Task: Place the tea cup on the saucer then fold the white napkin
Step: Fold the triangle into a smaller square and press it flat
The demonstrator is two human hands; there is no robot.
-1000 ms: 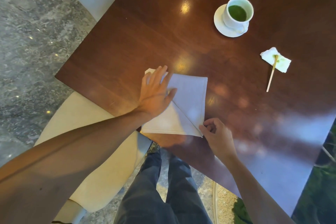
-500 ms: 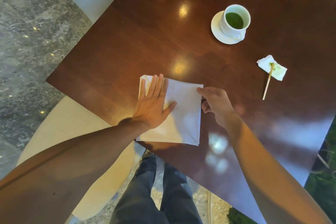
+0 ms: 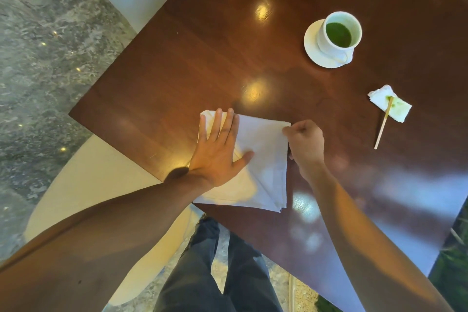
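The white tea cup [image 3: 339, 33], holding green liquid, stands on the white saucer [image 3: 312, 50] at the far right of the dark wooden table [image 3: 202, 58]. The white napkin [image 3: 263, 159] lies folded into a square at the table's near corner. My left hand [image 3: 217, 152] lies flat on the napkin's left half, fingers straight. At the napkin's far right corner my right hand [image 3: 305, 143] has its fingers curled, pinching the cloth's edge.
A crumpled tissue [image 3: 390, 102] stained green lies at the right with a thin wooden stick [image 3: 382, 129] across it. A cream chair seat [image 3: 88, 185] sits below the table's left edge. My legs are under the near corner.
My right hand carried the napkin's near corner up to the far right corner, closing the fold into a square. The left hand stayed flat on the cloth.
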